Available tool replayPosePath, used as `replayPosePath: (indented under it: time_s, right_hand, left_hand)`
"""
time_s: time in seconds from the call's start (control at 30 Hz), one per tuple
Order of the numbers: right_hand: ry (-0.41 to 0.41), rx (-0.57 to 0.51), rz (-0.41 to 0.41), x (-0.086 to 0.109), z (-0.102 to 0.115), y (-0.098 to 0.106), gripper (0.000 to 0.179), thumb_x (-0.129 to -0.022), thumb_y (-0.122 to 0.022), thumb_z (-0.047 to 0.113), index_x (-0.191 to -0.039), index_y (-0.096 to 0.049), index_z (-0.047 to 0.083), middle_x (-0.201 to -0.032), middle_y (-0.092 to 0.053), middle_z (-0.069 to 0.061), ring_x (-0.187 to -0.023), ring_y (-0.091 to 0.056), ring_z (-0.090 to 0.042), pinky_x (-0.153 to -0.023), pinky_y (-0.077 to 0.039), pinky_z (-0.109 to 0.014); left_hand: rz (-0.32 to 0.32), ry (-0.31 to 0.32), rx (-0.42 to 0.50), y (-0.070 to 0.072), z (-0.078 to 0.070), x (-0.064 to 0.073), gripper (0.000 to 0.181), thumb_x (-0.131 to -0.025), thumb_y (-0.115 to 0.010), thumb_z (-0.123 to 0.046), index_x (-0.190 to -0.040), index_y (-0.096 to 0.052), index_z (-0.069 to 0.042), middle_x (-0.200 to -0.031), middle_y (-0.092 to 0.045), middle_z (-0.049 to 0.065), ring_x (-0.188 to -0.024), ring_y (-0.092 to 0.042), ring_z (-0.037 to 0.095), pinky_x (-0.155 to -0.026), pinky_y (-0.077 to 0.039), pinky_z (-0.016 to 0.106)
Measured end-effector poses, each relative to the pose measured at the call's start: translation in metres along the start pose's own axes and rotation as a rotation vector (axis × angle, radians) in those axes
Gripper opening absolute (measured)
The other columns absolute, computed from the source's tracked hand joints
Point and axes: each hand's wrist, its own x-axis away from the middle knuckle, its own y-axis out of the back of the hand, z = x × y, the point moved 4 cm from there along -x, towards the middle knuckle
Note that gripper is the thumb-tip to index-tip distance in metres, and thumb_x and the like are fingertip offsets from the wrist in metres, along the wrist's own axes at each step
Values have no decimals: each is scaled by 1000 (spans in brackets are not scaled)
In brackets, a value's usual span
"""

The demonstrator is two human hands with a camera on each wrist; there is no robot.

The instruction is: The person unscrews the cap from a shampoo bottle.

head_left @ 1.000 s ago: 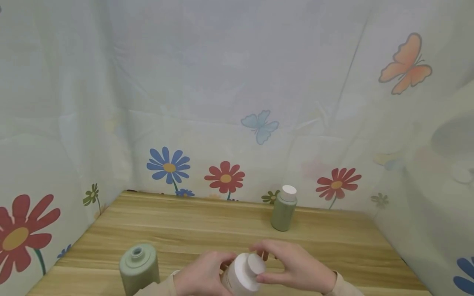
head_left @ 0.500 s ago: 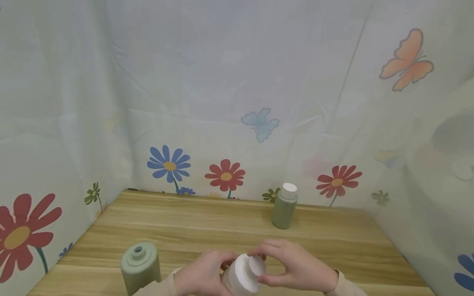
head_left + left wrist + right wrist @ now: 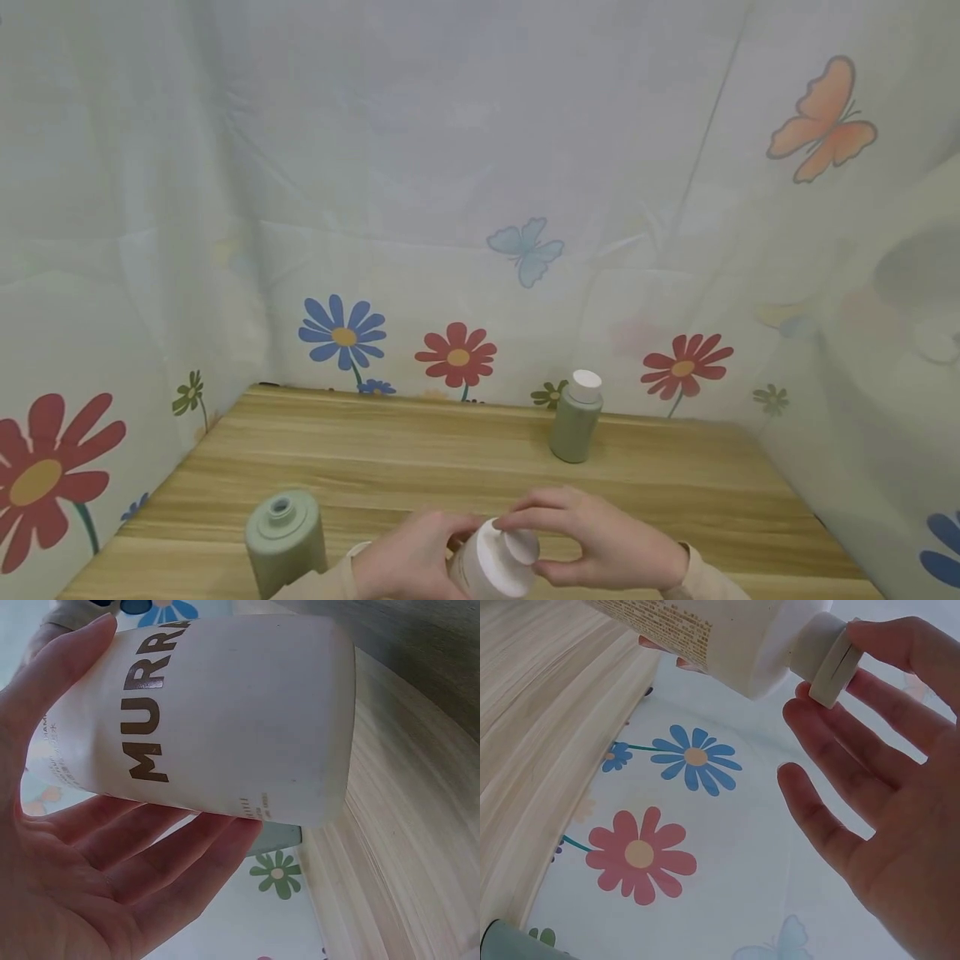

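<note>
A white bottle [image 3: 232, 720] with large brown letters is tilted in my left hand [image 3: 416, 554], which grips its body, the thumb on one side and the fingers on the other. At the bottle's neck sits a white cap [image 3: 832, 664]. My right hand [image 3: 600, 537] pinches this cap between the thumb and fingers. To the left of my left hand, a larger green bottle [image 3: 285, 537] stands upright with its neck uncapped. Farther back on the right stands a smaller green bottle [image 3: 575, 429] with a white cap.
The wooden table [image 3: 390, 450] lies under the hands. A pale curtain [image 3: 420, 167] printed with flowers and butterflies encloses its back and sides. A thin white edge [image 3: 359, 548] shows behind my left wrist, too little to name.
My right hand's fingers have shifted slightly on the cap, reaching further over the bottle's top. My left hand and both green bottles stay put. The head view has tipped slightly.
</note>
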Motion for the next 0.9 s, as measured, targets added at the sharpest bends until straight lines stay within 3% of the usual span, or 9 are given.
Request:
replayPosePath:
  time_s: [0.23,0.33,0.43,0.53,0.63,0.9]
  right_hand:
    - [-182,-129,11,1,-6,-2,62,-92,-64,34,-146,-39,15,-114,-61,10,-101,-57,-3,-87,-51,-23]
    - [-262,-144,-5,0,-9,-4,54,-92,-63,37,-141,-46,19,-107,-62,13,-95,-58,-3,-83,-50,-21]
    - [-313,-130,-27,-4,-10,-5,38,-92,-62,39,-126,-57,22,-97,-63,15,-85,-57,-1,-74,-49,-17]
    - [-340,-97,-38,-10,-8,-6,25,-91,-63,43,-108,-63,25,-86,-62,16,-75,-53,3,-66,-46,-13]
    - [-345,-55,-39,-13,-7,-8,23,-89,-65,45,-100,-63,25,-79,-58,18,-71,-49,5,-62,-43,-10]
    - [-243,14,-32,-15,-3,-9,23,-90,-67,35,-108,-64,22,-94,-64,16,-79,-54,5,-70,-43,-6]
  left_hand:
    - [-28,-24,-49,2,-2,3,51,-69,-85,-34,-114,-65,-25,-102,-69,-17,-89,-61,-4,-77,-50,21]
    - [-35,-15,-56,2,-3,4,50,-68,-85,-36,-113,-65,-27,-101,-69,-18,-89,-61,-4,-77,-50,22]
    - [-45,-18,-70,2,-2,5,51,-68,-85,-37,-114,-65,-27,-101,-69,-18,-89,-61,-4,-77,-50,21]
    - [-53,-20,-82,1,-1,5,52,-68,-85,-38,-115,-65,-27,-101,-68,-18,-89,-61,-4,-76,-50,21]
    - [-44,-13,-80,0,0,4,52,-69,-84,-38,-115,-65,-27,-102,-68,-18,-89,-61,-4,-76,-50,21]
    - [-51,-25,-90,1,-2,5,51,-68,-86,-34,-114,-65,-27,-102,-68,-18,-90,-60,-5,-75,-50,19]
